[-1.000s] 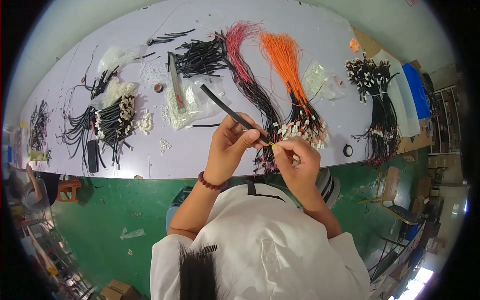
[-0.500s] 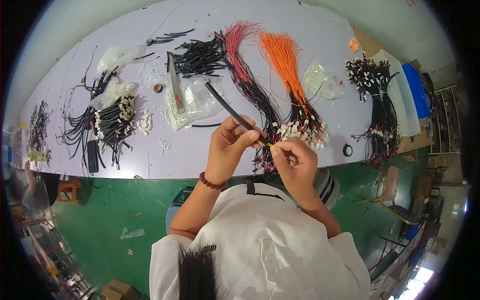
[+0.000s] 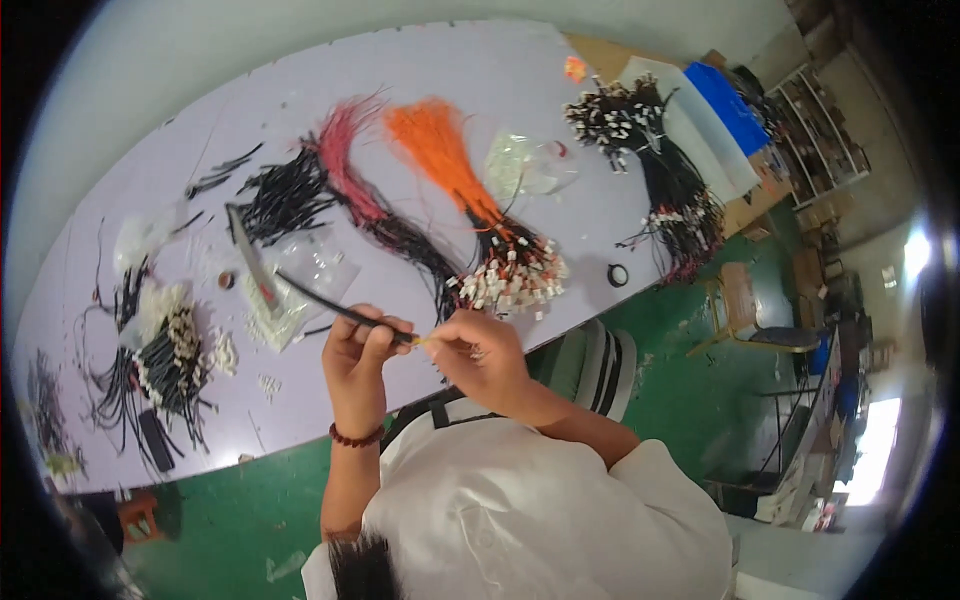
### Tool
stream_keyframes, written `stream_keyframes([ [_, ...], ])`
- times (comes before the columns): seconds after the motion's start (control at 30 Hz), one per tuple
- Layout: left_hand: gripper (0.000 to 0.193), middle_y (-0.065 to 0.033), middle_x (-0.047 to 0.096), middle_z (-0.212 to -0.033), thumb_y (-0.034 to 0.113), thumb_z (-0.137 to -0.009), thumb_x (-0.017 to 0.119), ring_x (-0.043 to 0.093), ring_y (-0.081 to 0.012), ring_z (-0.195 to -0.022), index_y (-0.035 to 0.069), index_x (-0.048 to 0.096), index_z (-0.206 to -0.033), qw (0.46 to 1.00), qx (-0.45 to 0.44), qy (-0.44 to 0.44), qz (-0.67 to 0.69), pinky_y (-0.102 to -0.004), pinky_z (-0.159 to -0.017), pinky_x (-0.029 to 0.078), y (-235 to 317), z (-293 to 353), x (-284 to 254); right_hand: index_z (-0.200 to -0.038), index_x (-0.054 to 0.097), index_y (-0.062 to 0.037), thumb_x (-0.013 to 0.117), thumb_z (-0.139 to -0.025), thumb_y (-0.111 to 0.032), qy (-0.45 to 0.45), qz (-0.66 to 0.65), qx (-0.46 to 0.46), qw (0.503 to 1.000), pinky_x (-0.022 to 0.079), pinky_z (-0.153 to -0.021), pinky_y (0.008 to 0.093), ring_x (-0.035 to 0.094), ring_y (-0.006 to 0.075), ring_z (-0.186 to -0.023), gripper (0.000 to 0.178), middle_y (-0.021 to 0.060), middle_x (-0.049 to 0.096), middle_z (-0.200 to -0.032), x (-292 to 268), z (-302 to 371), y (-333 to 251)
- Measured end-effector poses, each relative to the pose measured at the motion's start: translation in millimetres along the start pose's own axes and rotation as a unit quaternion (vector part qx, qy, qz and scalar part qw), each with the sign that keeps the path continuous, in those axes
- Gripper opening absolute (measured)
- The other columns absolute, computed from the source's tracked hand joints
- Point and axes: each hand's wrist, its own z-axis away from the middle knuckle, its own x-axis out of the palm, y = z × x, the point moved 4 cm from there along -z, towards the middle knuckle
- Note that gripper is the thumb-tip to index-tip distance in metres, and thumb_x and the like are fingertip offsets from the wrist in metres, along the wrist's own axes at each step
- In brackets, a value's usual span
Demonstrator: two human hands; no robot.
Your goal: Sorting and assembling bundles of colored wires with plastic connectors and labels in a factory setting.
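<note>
Black cable [image 3: 330,305], thin and stiff, is the thing I see held between both hands above the near edge of the pale table [image 3: 520,80]. My view looks down from the head. The left hand [image 3: 358,362] grips the cable's near end, fingers [image 3: 372,332] curled shut around it, with a dark bead bracelet [image 3: 357,437] on the wrist just below. From those fingers the cable runs up and to the left, rising away over the table. The right hand [image 3: 482,355] sits just beside the left, its fingertips [image 3: 440,341] pinched closed at the cable's tip, where a small yellowish bit shows; I cannot tell what that bit is. The two hands nearly touch at that point.

Just beyond the right hand's fingers lies a cluster of white connectors [image 3: 510,280] at the end of a black and orange wire bundle [image 3: 440,150]. Beside it, beyond the left fingers, a red and black wire bundle [image 3: 350,170] fans outward. Past the cable's far end lie a clear plastic bag [image 3: 300,285] and a grey flat tool [image 3: 250,260]. To the left of the left hand, farther off, sits a heap of black wires with white plugs [image 3: 170,355]. Far to the right, well apart from the fingers, lies another black harness bundle [image 3: 660,170], with a small black ring [image 3: 618,274] nearer.
</note>
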Motion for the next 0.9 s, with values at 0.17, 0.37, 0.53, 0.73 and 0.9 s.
stream_keyframes([
  [0.17,0.019,-0.0147,0.063,-0.094,0.003,-0.089,0.054,0.063,-0.0221,-0.084,0.001,0.048,-0.107,0.999,0.02,0.015,0.026,-0.027,-0.072,0.052,-0.5,3.6,9.7,-0.08,0.059,0.002,0.061,-0.084,-0.006,0.002,-0.144,0.086,0.986,0.037,-0.05,0.019,0.046,0.0019,-0.058,0.009,-0.0023,0.053,-0.068,-1.5,4.0,12.3],
  [0.37,0.026,-0.0113,0.063,-0.094,0.01,-0.089,0.058,0.063,-0.0199,-0.084,0.002,0.048,-0.112,0.998,0.01,-0.045,0.033,-0.026,-0.073,0.052,-1.9,1.9,12.2,-0.079,0.059,0.0011,0.061,-0.084,-0.005,0.027,-0.031,-0.02,0.999,0.036,-0.048,0.0198,0.045,0.0033,-0.055,0.008,0.0007,0.052,-0.066,-8.8,3.3,2.4],
  [0.53,0.025,-0.01,0.063,-0.092,0.014,-0.089,0.059,0.063,-0.0179,-0.083,0.002,0.049,-0.109,0.999,0.017,-0.002,0.048,-0.0264,-0.072,0.052,-3.4,2.1,14.3,-0.079,0.059,0.0005,0.063,-0.082,-0.005,0.049,-0.024,-0.023,0.998,0.035,-0.047,0.0208,0.044,0.0036,-0.054,0.007,0.0008,0.052,-0.065,-8.6,4.2,1.6],
  [0.73,0.023,-0.0138,0.064,-0.092,0.009,-0.088,0.059,0.062,-0.0177,-0.08,-0.001,0.05,-0.106,0.999,0.025,-0.026,-0.015,-0.0282,-0.073,0.053,0.8,2.8,15.3,-0.08,0.059,-0.0023,0.064,-0.075,0.001,0.072,0.081,-0.122,0.986,0.038,-0.043,0.0233,0.05,0.0099,-0.05,0.008,0.0037,0.053,-0.065,-8.7,5.0,-10.3],
  [0.9,0.021,-0.0129,0.064,-0.092,0.009,-0.088,0.059,0.062,-0.0174,-0.081,-0.001,0.051,-0.105,1.0,0.015,-0.015,-0.001,-0.0288,-0.077,0.051,-0.5,6.7,20.0,-0.078,0.058,-0.003,0.065,-0.075,0.0,0.087,0.113,-0.151,0.978,0.04,-0.044,0.0245,0.052,0.0137,-0.05,0.008,0.0051,0.053,-0.063,-12.7,1.5,-12.6],
])
